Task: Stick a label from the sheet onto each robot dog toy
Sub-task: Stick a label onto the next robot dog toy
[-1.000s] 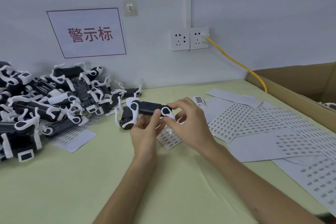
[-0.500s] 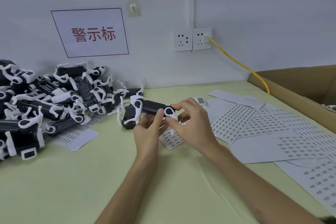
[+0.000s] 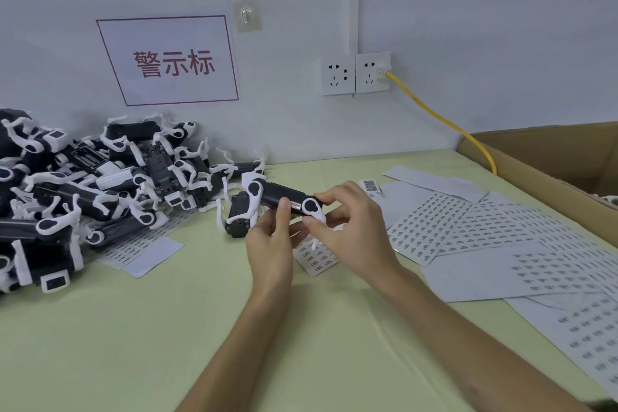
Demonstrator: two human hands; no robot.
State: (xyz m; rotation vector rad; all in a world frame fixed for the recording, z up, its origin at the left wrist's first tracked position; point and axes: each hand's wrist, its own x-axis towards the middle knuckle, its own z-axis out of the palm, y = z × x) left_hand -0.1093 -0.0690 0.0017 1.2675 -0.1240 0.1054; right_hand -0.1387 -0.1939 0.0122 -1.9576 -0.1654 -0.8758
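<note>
A black and white robot dog toy [image 3: 272, 196] is held above the table in both hands. My left hand [image 3: 271, 241] grips its body from below, thumb tip pressing the side next to a small label [image 3: 295, 206]. My right hand [image 3: 351, 231] pinches the toy's right end near a white leg joint. Under the hands lies a small label sheet [image 3: 316, 257]. Larger label sheets [image 3: 468, 231] spread across the right of the table.
A heap of black and white robot dog toys [image 3: 83, 191] fills the left back of the green table [image 3: 167, 328]. An open cardboard box [image 3: 551, 160] stands at the right. A yellow cable [image 3: 444, 120] runs from the wall socket [image 3: 354, 73].
The toy stays in both hands at about the same spot. My left thumb has slid up onto the toy's side by the label.
</note>
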